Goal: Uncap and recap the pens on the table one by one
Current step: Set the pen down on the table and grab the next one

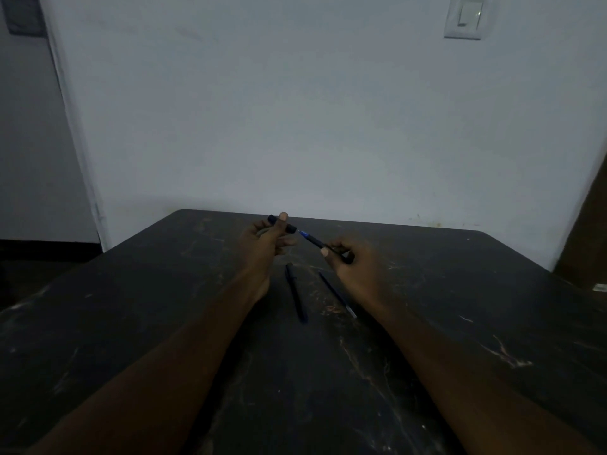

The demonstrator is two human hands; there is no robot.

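My left hand is raised over the far part of the dark table and grips a dark pen cap between thumb and fingers. My right hand holds a dark pen body with a blue section near its tip. The tip points at the open end of the cap and almost touches it. Below the hands, two more pens lie on the table: a dark capped pen and a thinner dark pen with a pale end.
A pale wall stands right behind the table's far edge, with a light switch high on the right. A brown panel leans at the right edge. The floor drops away to the left of the table.
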